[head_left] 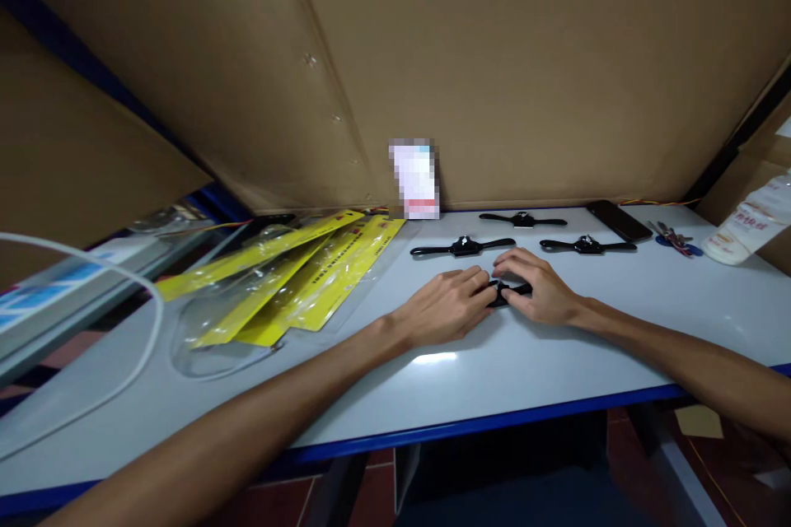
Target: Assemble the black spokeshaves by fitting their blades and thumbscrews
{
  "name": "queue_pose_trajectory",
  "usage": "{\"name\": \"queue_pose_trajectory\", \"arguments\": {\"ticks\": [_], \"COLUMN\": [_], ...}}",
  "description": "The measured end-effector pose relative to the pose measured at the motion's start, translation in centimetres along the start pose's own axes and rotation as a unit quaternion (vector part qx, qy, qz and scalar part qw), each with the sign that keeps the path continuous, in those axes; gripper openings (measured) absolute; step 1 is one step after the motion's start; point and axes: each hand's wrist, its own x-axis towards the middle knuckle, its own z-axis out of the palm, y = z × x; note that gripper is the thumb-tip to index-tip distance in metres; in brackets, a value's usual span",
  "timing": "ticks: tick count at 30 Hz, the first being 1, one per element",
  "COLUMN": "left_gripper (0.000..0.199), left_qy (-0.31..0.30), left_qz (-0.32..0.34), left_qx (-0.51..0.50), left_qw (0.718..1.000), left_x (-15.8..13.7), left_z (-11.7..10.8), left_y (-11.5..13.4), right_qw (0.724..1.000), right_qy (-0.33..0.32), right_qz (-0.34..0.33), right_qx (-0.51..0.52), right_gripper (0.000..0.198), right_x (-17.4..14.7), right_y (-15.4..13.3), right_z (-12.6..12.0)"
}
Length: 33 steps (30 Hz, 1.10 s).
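Both hands hold a black spokeshave (502,297) down at the white tabletop. My left hand (454,305) is closed over its left handle and hides most of that side. My right hand (536,286) pinches it near the middle, thumb in front and fingers arched behind, with a bit of the right handle showing. Farther back lie three more black spokeshaves: one at the left (463,246), one at the back (523,220) and one at the right (587,245). Each has a small bright part at its centre.
Yellow cards in clear plastic packaging (334,284) fan out at the left. A lit phone (417,181) leans on the cardboard wall (494,58). A dark phone (620,221), keys (675,239) and a white bottle (747,222) lie at the right. A white cable (157,321) loops at the left.
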Motion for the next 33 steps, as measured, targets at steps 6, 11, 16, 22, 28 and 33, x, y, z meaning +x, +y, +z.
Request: {"name": "queue_pose_trajectory", "arguments": {"ticks": [6,11,16,22,28,33], "left_gripper": [0.024,0.027,0.032,0.027,0.02,0.011], "left_qy": [0.032,0.032,0.013,0.097,0.129,0.129], "left_qz": [0.084,0.104,0.116,0.156,0.15,0.121], "left_qx": [0.084,0.088,0.144,0.173,0.173,0.134], "left_qw": [0.992,0.99,0.983,0.968,0.965,0.975], "left_x": [0.0,0.0,0.1,0.2,0.1,0.1], "left_z": [-0.4,-0.5,-0.5,-0.3,-0.2,-0.1], "left_y": [0.2,0.2,0.2,0.1,0.1,0.2], "right_qw": [0.991,0.986,0.982,0.987,0.998,0.998], "right_qy": [0.015,0.011,0.027,0.034,0.045,0.055], "right_qz": [-0.063,-0.068,-0.075,-0.062,-0.026,0.04], "right_qx": [-0.113,-0.148,-0.168,-0.143,-0.042,0.016], "right_gripper": [0.004,0.011,0.01,0.014,0.023,0.024], "right_x": [0.1,0.3,0.4,0.4,0.3,0.5], "right_y": [-0.6,-0.8,-0.7,-0.9,-0.3,0.2], "right_z": [0.5,1.0,1.4,1.7,1.0,0.3]}}
